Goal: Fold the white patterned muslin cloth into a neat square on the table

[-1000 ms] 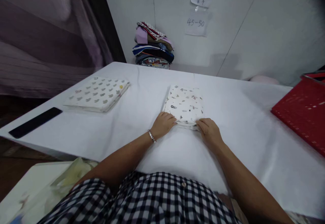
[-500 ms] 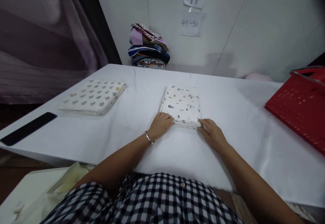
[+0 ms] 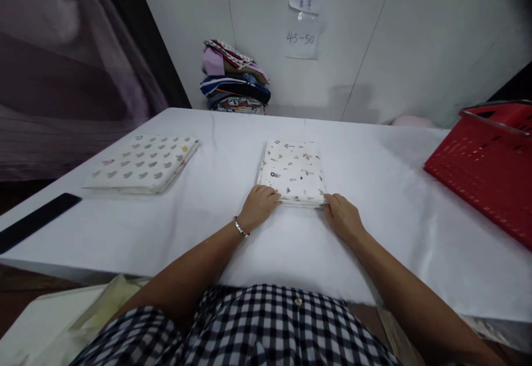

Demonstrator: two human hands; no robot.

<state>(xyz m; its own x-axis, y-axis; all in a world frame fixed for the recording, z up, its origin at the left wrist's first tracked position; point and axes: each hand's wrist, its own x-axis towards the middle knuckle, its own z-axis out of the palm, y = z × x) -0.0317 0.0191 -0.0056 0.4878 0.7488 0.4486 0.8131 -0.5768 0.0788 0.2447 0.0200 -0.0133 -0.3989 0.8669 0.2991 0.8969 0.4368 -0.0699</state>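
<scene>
A folded white cloth (image 3: 292, 170) printed with small grey motifs lies flat in the middle of the white-covered table (image 3: 220, 227). My left hand (image 3: 260, 206) grips its near left corner, fingers closed over the edge. At the near right corner, my right hand (image 3: 343, 214) pinches the layers between thumb and fingers. Several folded layers show along the near edge between the hands. To the left lies a second folded cloth (image 3: 143, 164), white with grey mushroom-like shapes, which neither hand touches.
A red plastic basket (image 3: 482, 172) stands on the right of the table. A black strip (image 3: 37, 222) lies near the left edge. Folded fabrics (image 3: 236, 78) are piled by the wall behind. Paper notes (image 3: 302, 38) hang on the wall. A pale stool-like surface (image 3: 54, 321) is below left.
The camera view has shifted slightly to the right. Both hands stay at the near corners of the folded cloth, with the right fingers slightly closer together.
</scene>
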